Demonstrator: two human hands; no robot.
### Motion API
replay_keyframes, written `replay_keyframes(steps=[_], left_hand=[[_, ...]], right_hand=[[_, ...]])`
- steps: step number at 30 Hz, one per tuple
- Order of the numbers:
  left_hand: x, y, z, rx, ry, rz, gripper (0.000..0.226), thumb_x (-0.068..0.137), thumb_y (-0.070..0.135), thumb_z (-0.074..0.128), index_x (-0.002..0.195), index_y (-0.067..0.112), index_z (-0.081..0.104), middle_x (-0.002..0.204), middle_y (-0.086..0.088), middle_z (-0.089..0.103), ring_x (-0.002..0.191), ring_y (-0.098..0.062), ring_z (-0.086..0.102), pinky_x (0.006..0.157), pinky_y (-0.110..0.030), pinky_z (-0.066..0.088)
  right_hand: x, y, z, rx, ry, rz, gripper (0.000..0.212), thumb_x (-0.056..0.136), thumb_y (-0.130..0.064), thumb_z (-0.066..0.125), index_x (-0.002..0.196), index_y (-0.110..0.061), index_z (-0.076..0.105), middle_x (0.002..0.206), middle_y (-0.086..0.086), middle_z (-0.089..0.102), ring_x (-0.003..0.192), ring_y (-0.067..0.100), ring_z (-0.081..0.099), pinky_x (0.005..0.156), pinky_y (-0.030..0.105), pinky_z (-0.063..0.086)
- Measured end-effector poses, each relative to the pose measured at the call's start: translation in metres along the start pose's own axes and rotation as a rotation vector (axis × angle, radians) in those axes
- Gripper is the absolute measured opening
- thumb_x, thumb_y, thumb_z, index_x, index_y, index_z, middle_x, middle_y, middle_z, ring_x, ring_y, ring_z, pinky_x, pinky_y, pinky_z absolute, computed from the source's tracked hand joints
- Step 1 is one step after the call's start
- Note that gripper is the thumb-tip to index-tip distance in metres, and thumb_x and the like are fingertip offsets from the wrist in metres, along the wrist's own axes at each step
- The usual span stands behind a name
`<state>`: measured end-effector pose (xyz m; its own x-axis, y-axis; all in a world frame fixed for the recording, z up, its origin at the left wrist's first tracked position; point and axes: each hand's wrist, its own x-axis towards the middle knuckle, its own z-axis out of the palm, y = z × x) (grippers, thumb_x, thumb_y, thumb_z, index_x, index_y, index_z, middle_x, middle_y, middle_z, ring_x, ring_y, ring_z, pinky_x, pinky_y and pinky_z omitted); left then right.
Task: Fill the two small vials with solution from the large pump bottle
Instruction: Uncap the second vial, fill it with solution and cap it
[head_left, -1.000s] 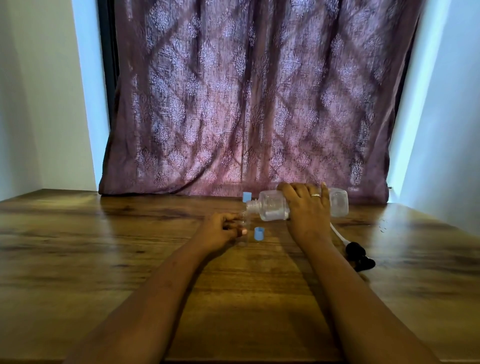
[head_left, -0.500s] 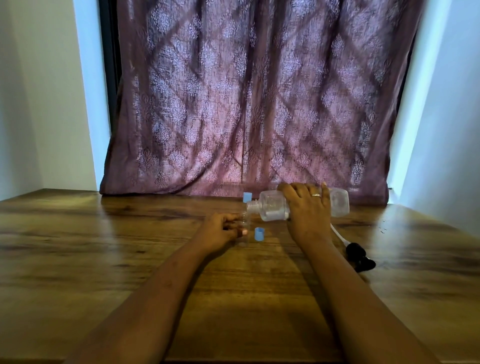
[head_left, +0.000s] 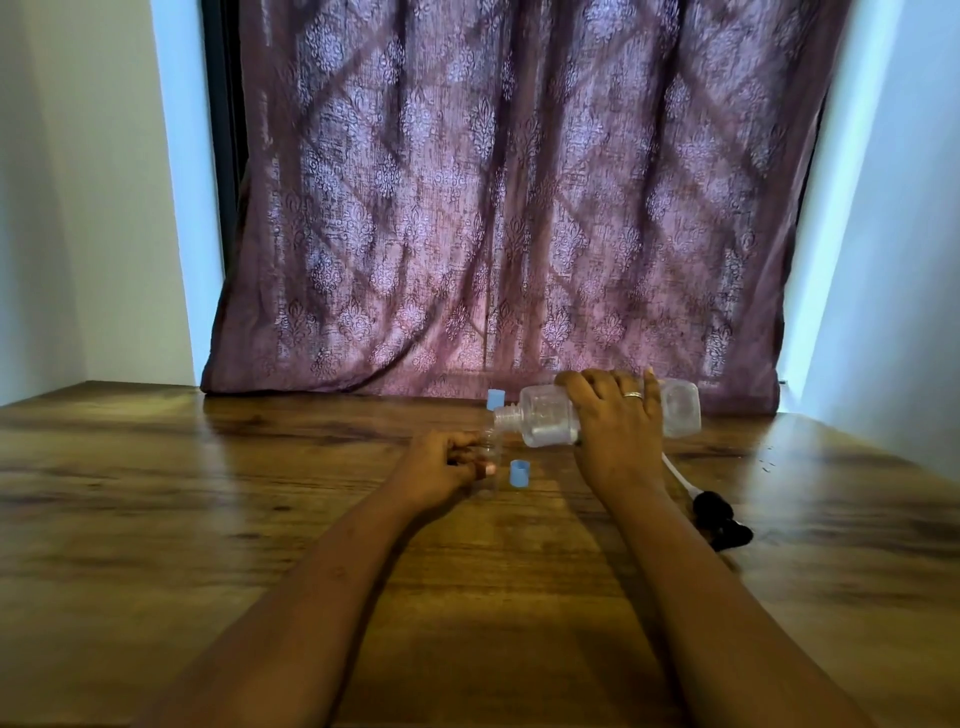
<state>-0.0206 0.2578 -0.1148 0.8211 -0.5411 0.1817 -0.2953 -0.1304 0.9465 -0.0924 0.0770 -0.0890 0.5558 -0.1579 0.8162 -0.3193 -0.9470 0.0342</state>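
Observation:
My right hand (head_left: 615, 421) grips the large clear bottle (head_left: 545, 418), which lies tipped on its side with its open threaded neck pointing left. Its pump is off. A little clear liquid pools along the bottle's lower side. My left hand (head_left: 441, 467) holds a small clear vial (head_left: 490, 467) upright on the table, its mouth just under the bottle's neck. One blue cap (head_left: 519, 474) stands on the table right of the vial. A second blue cap (head_left: 495, 399) shows behind the bottle neck; I cannot tell whether it sits on the other vial.
The black pump head (head_left: 722, 525) with its white tube (head_left: 678, 475) lies on the wooden table (head_left: 208, 519) to the right of my right forearm. A purple patterned curtain (head_left: 493, 208) hangs along the table's far edge. White walls stand at both sides.

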Motion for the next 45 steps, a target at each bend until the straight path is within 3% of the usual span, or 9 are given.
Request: replay_keyframes(steps=[8, 13, 17, 22, 32, 37, 42, 45], left_hand=[[0.0004, -0.0008, 0.0006, 0.042, 0.016, 0.025, 0.033, 0.085, 0.008, 0.068, 0.118, 0.016, 0.063, 0.095, 0.006, 0.069, 0.088, -0.009, 0.066, 0.063, -0.016, 0.055], [0.0016, -0.0015, 0.0002, 0.053, 0.022, 0.013, 0.037, 0.084, 0.01, 0.07, 0.12, 0.012, 0.064, 0.1, 0.001, 0.072, 0.091, -0.014, 0.068, 0.068, -0.022, 0.056], [0.0016, -0.0012, -0.0005, 0.063, 0.01, 0.013, 0.038, 0.085, 0.011, 0.069, 0.123, 0.013, 0.062, 0.105, 0.0, 0.071, 0.091, -0.013, 0.069, 0.064, -0.019, 0.056], [0.003, -0.0032, -0.0001, 0.082, 0.028, 0.015, 0.039, 0.084, 0.014, 0.07, 0.122, 0.015, 0.062, 0.105, -0.002, 0.072, 0.096, -0.02, 0.068, 0.082, -0.037, 0.059], [0.0031, -0.0041, 0.0, 0.042, 0.017, 0.026, 0.034, 0.085, 0.01, 0.068, 0.118, 0.014, 0.064, 0.106, -0.002, 0.071, 0.095, -0.017, 0.069, 0.079, -0.032, 0.058], [0.0027, -0.0035, -0.0001, 0.048, 0.016, 0.021, 0.022, 0.086, 0.009, 0.067, 0.097, 0.028, 0.065, 0.101, 0.001, 0.071, 0.094, -0.017, 0.069, 0.082, -0.034, 0.059], [0.0013, -0.0003, 0.0002, 0.034, 0.01, 0.026, 0.03, 0.086, 0.006, 0.066, 0.114, 0.014, 0.064, 0.096, 0.005, 0.069, 0.096, -0.017, 0.067, 0.085, -0.035, 0.058], [0.001, 0.0005, 0.0004, 0.036, 0.006, 0.024, 0.034, 0.086, 0.006, 0.066, 0.12, 0.011, 0.062, 0.096, 0.004, 0.069, 0.091, -0.012, 0.067, 0.074, -0.023, 0.058]], right_hand=[[-0.0008, -0.0012, -0.0046, 0.036, 0.015, -0.008, 0.044, 0.07, -0.009, 0.059, 0.112, -0.022, 0.058, 0.109, 0.004, 0.064, 0.109, 0.031, 0.054, 0.109, 0.053, 0.022], [-0.001, -0.0021, -0.0068, 0.043, 0.025, -0.006, 0.044, 0.07, -0.016, 0.042, 0.11, -0.022, 0.059, 0.108, 0.004, 0.065, 0.108, 0.031, 0.055, 0.108, 0.053, 0.024], [-0.0005, -0.0009, -0.0036, 0.029, 0.043, -0.01, 0.04, 0.071, -0.015, 0.048, 0.109, -0.023, 0.06, 0.106, 0.003, 0.065, 0.106, 0.03, 0.056, 0.108, 0.052, 0.026], [-0.0007, -0.0009, -0.0036, 0.031, 0.022, -0.009, 0.042, 0.072, -0.016, 0.042, 0.111, -0.023, 0.059, 0.108, 0.002, 0.064, 0.107, 0.03, 0.054, 0.109, 0.052, 0.022], [0.0006, -0.0003, -0.0032, 0.02, -0.006, -0.003, 0.041, 0.072, -0.011, 0.06, 0.111, -0.023, 0.058, 0.109, 0.002, 0.064, 0.109, 0.03, 0.054, 0.111, 0.051, 0.02], [0.0003, -0.001, -0.0039, 0.014, -0.017, 0.0, 0.044, 0.072, -0.007, 0.06, 0.112, -0.024, 0.057, 0.11, 0.002, 0.063, 0.11, 0.029, 0.053, 0.112, 0.051, 0.017], [-0.0003, -0.0012, -0.0029, 0.015, -0.006, 0.0, 0.043, 0.073, -0.006, 0.056, 0.112, -0.024, 0.057, 0.11, 0.001, 0.063, 0.11, 0.029, 0.053, 0.112, 0.05, 0.016], [-0.0002, -0.0013, -0.0037, 0.022, 0.01, 0.0, 0.042, 0.073, -0.01, 0.047, 0.111, -0.025, 0.058, 0.109, 0.001, 0.063, 0.109, 0.028, 0.053, 0.112, 0.05, 0.017]])
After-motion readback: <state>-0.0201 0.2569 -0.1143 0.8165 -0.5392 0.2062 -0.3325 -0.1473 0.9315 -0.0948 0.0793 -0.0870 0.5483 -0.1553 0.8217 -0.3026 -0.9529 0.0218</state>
